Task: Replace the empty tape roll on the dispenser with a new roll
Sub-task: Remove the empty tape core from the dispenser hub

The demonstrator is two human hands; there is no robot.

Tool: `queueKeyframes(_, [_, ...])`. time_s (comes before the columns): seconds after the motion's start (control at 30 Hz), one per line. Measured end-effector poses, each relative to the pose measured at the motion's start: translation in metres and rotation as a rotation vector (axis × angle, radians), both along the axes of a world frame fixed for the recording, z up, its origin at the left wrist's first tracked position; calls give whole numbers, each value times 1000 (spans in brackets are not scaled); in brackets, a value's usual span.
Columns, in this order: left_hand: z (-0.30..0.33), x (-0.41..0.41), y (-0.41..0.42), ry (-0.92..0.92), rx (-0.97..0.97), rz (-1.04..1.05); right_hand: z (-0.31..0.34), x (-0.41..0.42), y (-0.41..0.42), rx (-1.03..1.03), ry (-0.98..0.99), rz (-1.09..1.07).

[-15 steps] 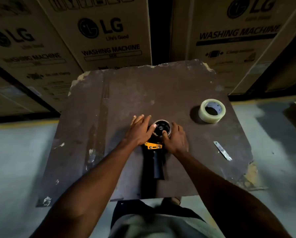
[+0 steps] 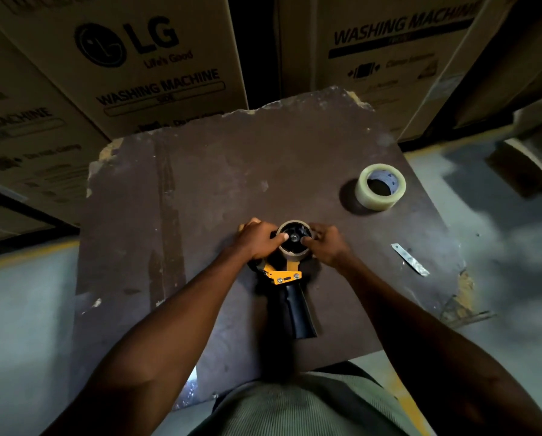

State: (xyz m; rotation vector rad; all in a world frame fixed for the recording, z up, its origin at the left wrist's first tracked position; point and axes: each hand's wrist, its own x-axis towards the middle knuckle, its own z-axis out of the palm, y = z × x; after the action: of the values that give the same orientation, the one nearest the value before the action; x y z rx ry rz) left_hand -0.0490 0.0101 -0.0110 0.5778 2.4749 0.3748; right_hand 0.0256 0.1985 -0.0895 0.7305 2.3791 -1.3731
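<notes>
Hands first: my left hand (image 2: 258,239) and my right hand (image 2: 327,245) both curl round the empty brown cardboard tape roll (image 2: 294,239), one on each side. My left thumb reaches over its rim toward the black hub in the middle, and my right thumb does the same from the other side. The empty roll sits on the head of the yellow and black tape dispenser (image 2: 287,286), which lies flat in the middle of the dark brown worn surface (image 2: 200,184). Its black handle points back toward me.

The new roll of clear tape (image 2: 380,187) lies flat near the right edge of the surface, well apart from my hands. Bare board lies between it and the dispenser. A thin flat strip of grey metal (image 2: 409,259) lies near the right edge too, closer to me than the new roll and apart from my right hand.

The left half of the surface is open all the way to its chipped left edge. The far edge is broken and rough, and it comes close up to big brown cardboard washing machine boxes (image 2: 143,64). Grey floor (image 2: 18,309) shows on both sides of the surface. The near edge is by my body.
</notes>
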Motion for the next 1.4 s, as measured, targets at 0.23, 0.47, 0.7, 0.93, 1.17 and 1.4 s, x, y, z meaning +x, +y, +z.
queueKeyframes(0.23, [-9, -6, 10, -97, -42, 71, -29, -3, 6, -50, -29, -65])
queueKeyframes(0.47, [-17, -9, 12, -101, -74, 88, -49, -3, 8, -46, -26, -136])
queueKeyframes(0.7, [-14, -8, 17, -76, -41, 165, -37, -11, -3, 4, 40, -204])
queueKeyframes(0.93, [-15, -11, 17, -106, 40, 228, -8, -11, -10, 5, 44, -224])
queueKeyframes(1.17, [-13, -16, -17, -527, 564, 87, 49, 15, -7, -229, 92, -69])
queueKeyframes(1.4, [-25, -19, -24, -385, 379, -116, 55, 34, -7, -324, 213, 116])
